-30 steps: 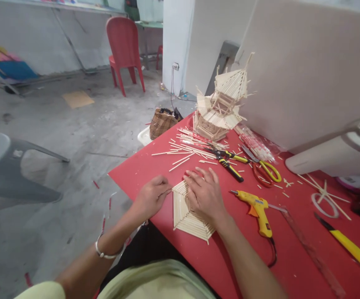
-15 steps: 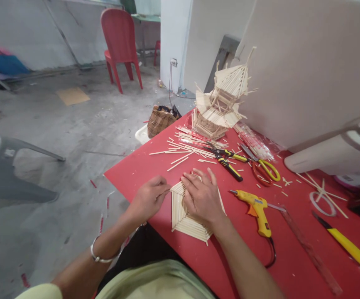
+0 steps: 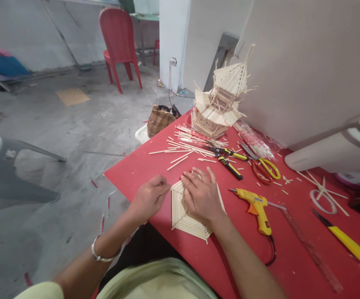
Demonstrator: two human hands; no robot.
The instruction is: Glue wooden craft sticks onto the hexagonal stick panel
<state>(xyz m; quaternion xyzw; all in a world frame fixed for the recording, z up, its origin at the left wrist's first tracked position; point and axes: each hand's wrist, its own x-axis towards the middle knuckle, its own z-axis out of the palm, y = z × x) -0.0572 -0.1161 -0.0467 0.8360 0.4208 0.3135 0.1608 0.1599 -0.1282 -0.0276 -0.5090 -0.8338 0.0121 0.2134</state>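
Under right fingers, stick panel

Left hand: thumb and fingers are pinched together at the stick panel's upper-left corner; what is gripped there is too small to tell.
Right hand: laid over the panel with fingers spread.
Stick panel: built of concentric rows, partly covered by the right hand, rested on the red table.
Glue gun: laid right of the panel, nozzle pointed toward it.
Pliers: placed beside the scissors, beyond the glue gun.
Stick tower: stood at the far corner, behind scattered sticks.
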